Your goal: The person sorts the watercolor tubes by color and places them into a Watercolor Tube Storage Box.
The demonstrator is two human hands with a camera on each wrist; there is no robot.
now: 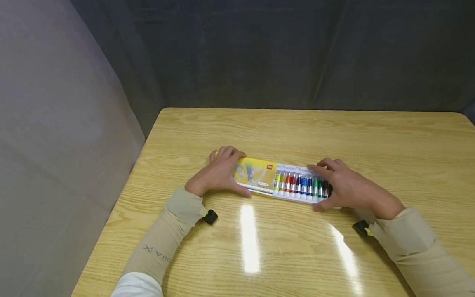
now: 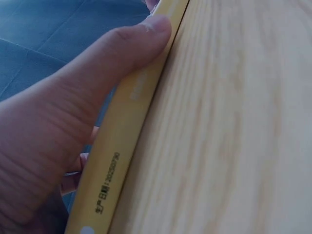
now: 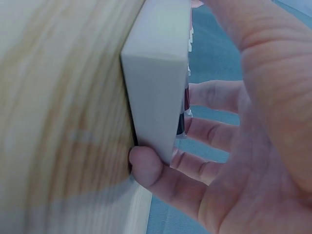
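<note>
A yellow cardboard paint box [image 1: 256,171] lies on the table, and its white tray [image 1: 297,199] sticks out of the right side with a row of coloured paint tubes [image 1: 298,184]. My left hand [image 1: 220,173] grips the sleeve's left part, thumb on the near edge and fingers over the far edge. In the left wrist view that thumb presses the yellow side of the box [image 2: 109,161]. Around the tray's right end, my right hand [image 1: 343,185] holds on by its long edges. The right wrist view has the tray's white end wall [image 3: 153,97], with a fingertip against its corner.
The wood-grain table [image 1: 297,247] carries bright light reflections near the front. A dark curtain [image 1: 241,53] hangs behind the table, and a grey cloth [image 1: 63,144] covers the left side. Small black devices [image 1: 210,217] are strapped at both wrists.
</note>
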